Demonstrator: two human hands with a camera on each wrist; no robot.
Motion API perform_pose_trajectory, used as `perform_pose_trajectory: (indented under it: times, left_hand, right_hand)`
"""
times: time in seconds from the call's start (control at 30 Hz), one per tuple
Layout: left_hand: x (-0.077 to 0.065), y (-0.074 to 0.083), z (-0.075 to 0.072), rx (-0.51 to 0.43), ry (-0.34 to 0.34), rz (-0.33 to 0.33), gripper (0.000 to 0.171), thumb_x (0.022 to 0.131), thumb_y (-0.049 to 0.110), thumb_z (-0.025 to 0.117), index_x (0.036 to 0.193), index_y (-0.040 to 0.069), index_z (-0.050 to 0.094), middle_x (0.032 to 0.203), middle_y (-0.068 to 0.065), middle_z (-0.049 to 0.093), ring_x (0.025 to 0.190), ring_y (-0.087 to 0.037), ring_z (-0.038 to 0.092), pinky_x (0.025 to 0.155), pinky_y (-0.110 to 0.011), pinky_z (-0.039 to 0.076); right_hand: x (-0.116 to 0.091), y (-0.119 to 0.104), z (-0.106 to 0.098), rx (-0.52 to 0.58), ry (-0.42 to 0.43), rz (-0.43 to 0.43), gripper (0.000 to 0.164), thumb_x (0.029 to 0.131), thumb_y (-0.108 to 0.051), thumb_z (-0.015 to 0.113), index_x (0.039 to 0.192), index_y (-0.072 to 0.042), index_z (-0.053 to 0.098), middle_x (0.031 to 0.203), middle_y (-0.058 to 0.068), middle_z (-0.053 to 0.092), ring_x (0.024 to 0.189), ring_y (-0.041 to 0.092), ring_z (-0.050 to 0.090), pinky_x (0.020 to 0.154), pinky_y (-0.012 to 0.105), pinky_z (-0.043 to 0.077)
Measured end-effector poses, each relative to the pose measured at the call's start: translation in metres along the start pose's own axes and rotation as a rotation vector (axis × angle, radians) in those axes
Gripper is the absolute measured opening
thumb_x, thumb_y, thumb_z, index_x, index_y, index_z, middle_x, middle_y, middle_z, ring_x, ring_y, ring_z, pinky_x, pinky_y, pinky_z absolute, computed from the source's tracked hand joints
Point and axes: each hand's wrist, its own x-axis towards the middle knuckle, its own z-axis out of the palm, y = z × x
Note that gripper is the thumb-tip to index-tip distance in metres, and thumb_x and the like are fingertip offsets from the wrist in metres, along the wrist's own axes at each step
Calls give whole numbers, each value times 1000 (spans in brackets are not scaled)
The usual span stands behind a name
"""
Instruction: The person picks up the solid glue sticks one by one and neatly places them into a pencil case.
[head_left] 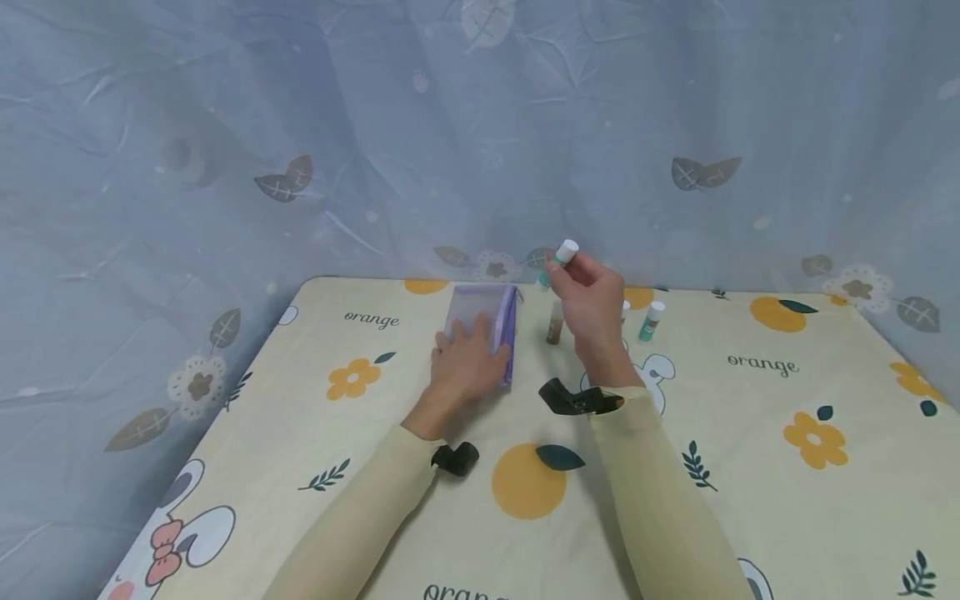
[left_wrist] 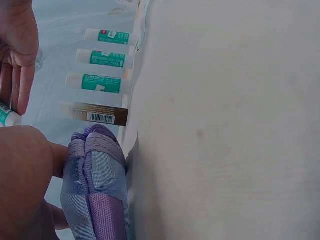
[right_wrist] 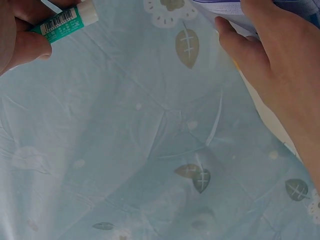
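Observation:
My right hand point(head_left: 596, 304) pinches a glue stick point(head_left: 566, 252) between thumb and fingers, raised above the back edge of the table. Its white cap points up and to the right; a barcode shows on the green label in the right wrist view. My left hand point(head_left: 467, 362) lies with spread fingers over a purple mesh zip pouch point(head_left: 480, 297) near the back edge. Right of the pouch stand a brown tube point(left_wrist: 102, 114) with a barcode and several green, white-capped glue sticks point(left_wrist: 101, 83) in a row, partly hidden behind my right hand in the head view.
A cream tablecloth point(head_left: 420, 517) printed with oranges, flowers and leaves covers the table. Directly behind its back edge hangs a blue-grey patterned curtain point(head_left: 480, 150), which also runs along the left side. Each wrist wears a black camera point(head_left: 577, 398).

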Motion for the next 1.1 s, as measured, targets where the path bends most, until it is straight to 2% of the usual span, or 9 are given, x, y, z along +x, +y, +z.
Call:
perform_pose_trajectory:
  times: [0.1,0.33,0.63,0.87,1.0,1.1]
  left_hand:
    - [0,-2,1,3,12,8,71,102,51,49,164,21,34,151,-29,44,128,-53,46,103,-68,41]
    - [-15,8,-16,-6,-15,-7,69,105,47,48,165,16,34,154,-30,42,131,-54,45,108,-67,40]
    - [-8,4,-10,-24,-10,7,69,105,49,48,164,17,35,154,-31,43,133,-55,44,108,-69,40]
    - [-15,12,-24,-20,-45,-11,68,107,46,48,165,15,35,155,-30,42,135,-54,45,110,-66,41]
    - [-7,6,-15,-23,-24,-4,68,106,49,48,164,16,36,153,-30,45,133,-53,46,109,-67,42]
    - [1,-2,-2,-14,0,2,69,105,52,48,164,18,37,152,-29,45,131,-54,47,106,-68,43]
  right_hand:
    - [-1,0,1,6,4,2,42,104,-24,69,146,-17,64,146,3,69,141,18,59,118,38,48]
    - [-2,1,5,6,12,14,40,103,-23,72,141,-12,67,140,6,73,133,21,66,117,41,48]
    - [-3,9,9,-54,-5,7,36,102,-21,73,136,-10,70,135,10,74,127,23,68,112,41,52]
    - [-4,14,15,-96,-14,4,36,102,-21,72,135,-7,71,133,14,74,124,27,70,108,43,54]
    - [-6,17,22,-148,-30,7,36,102,-20,71,135,-7,71,132,15,74,122,29,71,105,44,57]
    - [-7,19,27,-213,-34,12,36,101,-21,72,135,-9,71,131,14,75,124,28,70,106,44,56]
